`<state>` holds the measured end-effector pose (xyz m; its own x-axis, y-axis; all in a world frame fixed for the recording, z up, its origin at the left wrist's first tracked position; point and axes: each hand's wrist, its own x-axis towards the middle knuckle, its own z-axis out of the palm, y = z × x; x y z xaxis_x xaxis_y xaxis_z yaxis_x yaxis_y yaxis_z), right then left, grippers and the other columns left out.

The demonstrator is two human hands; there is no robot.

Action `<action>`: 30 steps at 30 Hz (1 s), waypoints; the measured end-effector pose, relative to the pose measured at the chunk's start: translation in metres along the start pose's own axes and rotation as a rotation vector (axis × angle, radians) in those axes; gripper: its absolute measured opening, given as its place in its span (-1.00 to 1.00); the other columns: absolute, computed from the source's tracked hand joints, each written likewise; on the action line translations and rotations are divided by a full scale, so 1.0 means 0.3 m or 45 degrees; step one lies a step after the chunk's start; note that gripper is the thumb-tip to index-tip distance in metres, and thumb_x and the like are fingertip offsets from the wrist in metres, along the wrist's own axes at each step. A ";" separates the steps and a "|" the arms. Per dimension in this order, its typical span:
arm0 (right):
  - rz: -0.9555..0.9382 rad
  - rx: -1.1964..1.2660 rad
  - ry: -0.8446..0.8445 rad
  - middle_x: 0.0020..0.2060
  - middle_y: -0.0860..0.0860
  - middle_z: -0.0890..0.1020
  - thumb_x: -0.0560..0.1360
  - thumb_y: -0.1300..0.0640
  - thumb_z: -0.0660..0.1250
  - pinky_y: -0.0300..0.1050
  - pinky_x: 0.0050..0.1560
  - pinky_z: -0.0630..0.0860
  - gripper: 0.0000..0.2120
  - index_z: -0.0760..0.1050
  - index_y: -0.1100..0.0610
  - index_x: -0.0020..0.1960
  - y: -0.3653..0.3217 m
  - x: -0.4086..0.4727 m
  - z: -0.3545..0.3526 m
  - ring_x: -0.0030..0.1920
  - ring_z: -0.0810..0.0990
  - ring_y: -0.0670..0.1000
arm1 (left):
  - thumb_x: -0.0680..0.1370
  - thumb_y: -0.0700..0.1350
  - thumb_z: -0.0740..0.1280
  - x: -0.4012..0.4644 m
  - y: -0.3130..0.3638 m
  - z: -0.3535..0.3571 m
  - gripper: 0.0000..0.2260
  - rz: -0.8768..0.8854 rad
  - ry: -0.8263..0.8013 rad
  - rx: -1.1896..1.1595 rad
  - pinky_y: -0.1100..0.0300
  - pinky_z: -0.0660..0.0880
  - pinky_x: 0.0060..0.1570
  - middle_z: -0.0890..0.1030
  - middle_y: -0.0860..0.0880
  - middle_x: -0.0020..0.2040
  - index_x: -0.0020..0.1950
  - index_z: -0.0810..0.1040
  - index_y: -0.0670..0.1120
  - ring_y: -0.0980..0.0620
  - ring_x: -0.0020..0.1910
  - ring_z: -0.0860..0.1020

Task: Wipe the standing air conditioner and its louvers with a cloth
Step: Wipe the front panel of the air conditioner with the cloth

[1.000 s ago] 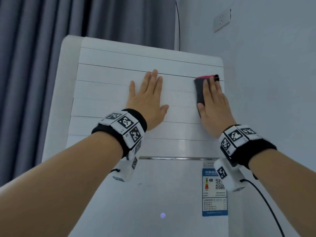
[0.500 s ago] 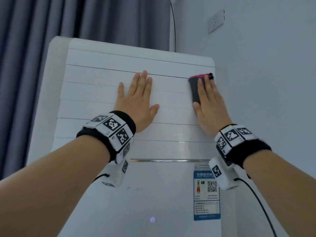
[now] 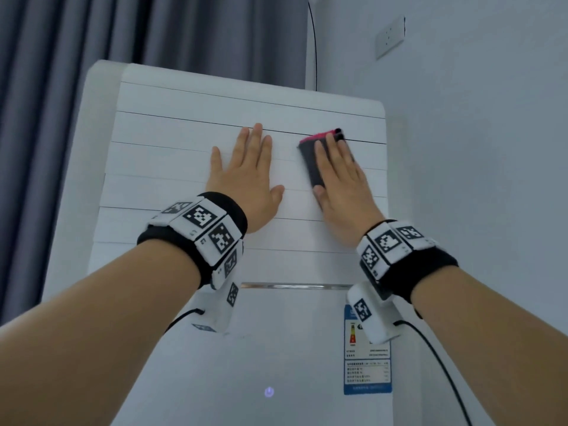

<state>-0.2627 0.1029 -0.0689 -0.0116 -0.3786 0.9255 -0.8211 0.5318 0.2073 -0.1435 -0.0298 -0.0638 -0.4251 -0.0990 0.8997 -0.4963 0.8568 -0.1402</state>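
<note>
louvers (image 3: 172, 155) bare leftward, wall (image 3: 461, 149) seemingly close right

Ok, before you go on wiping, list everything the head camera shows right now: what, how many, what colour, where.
air conditioner: one, white, centre, standing against the wall
louvers: several, white, shut, upper front
cloth: one, dark with a pink edge, flat on the louvers under the right hand
label: one, blue and white, lower right front
power light: one, bluish, lower front
curtain: grey, behind at left
socket: one, white, wall upper right
left hand: flat on the louvers, empty
right hand: flat, pressing the cloth
wristbands: two, black with white tags
</note>
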 end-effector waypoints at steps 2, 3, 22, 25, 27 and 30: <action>0.076 -0.035 0.020 0.51 0.10 -0.17 0.57 0.17 0.07 0.00 0.49 -0.15 -0.39 -0.20 0.14 0.50 0.065 -0.017 -0.022 0.50 -0.20 0.07 | 0.59 0.13 -0.01 -0.001 -0.011 -0.006 -0.34 0.008 -0.007 -0.009 -0.18 -0.12 0.44 -0.31 -0.05 0.53 0.51 -0.26 -0.13 -0.02 0.51 -0.27; 0.130 -0.043 0.023 0.51 0.12 -0.17 0.57 0.18 0.07 0.02 0.49 -0.13 -0.39 -0.19 0.16 0.50 0.098 -0.030 -0.034 0.50 -0.19 0.09 | 0.59 0.13 0.00 0.001 -0.011 -0.008 -0.34 0.011 -0.018 -0.013 -0.18 -0.12 0.45 -0.31 -0.05 0.53 0.51 -0.26 -0.13 -0.02 0.51 -0.28; 0.180 -0.085 -0.021 0.51 0.14 -0.16 0.57 0.17 0.08 0.04 0.47 -0.12 -0.38 -0.19 0.18 0.49 -0.013 0.015 -0.019 0.50 -0.18 0.12 | 0.57 0.09 0.07 -0.042 -0.158 -0.063 -0.35 0.055 0.019 0.000 -0.19 -0.10 0.43 -0.29 -0.03 0.54 0.53 -0.21 -0.06 -0.05 0.51 -0.30; 0.251 -0.074 -0.022 0.51 0.15 -0.18 0.57 0.17 0.07 0.06 0.48 -0.11 -0.38 -0.21 0.19 0.49 -0.072 0.034 -0.015 0.50 -0.19 0.13 | 0.57 0.01 0.11 -0.064 -0.269 -0.079 -0.35 -0.047 -0.044 -0.029 -0.22 -0.10 0.42 -0.32 -0.02 0.53 0.53 -0.21 -0.03 -0.07 0.50 -0.30; 0.209 -0.081 -0.006 0.51 0.13 -0.19 0.57 0.16 0.07 0.05 0.49 -0.12 -0.38 -0.22 0.18 0.49 -0.154 0.069 0.001 0.50 -0.20 0.11 | 0.57 -0.04 0.14 -0.065 -0.320 -0.088 -0.35 -0.095 -0.089 -0.064 -0.23 -0.09 0.42 -0.31 -0.01 0.53 0.53 -0.20 0.00 -0.07 0.51 -0.29; 0.147 -0.045 0.026 0.51 0.09 -0.20 0.57 0.13 0.04 0.00 0.47 -0.17 -0.38 -0.24 0.14 0.49 -0.305 0.122 0.044 0.50 -0.22 0.07 | 0.56 -0.07 0.16 -0.060 -0.346 -0.092 -0.35 -0.059 -0.101 -0.114 -0.25 -0.08 0.41 -0.30 0.02 0.53 0.53 -0.18 0.04 -0.06 0.51 -0.27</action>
<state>-0.1955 0.0304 -0.0581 -0.0928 -0.2978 0.9501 -0.7945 0.5973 0.1096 -0.0634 -0.1029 -0.0539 -0.4636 -0.1767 0.8682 -0.4489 0.8917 -0.0583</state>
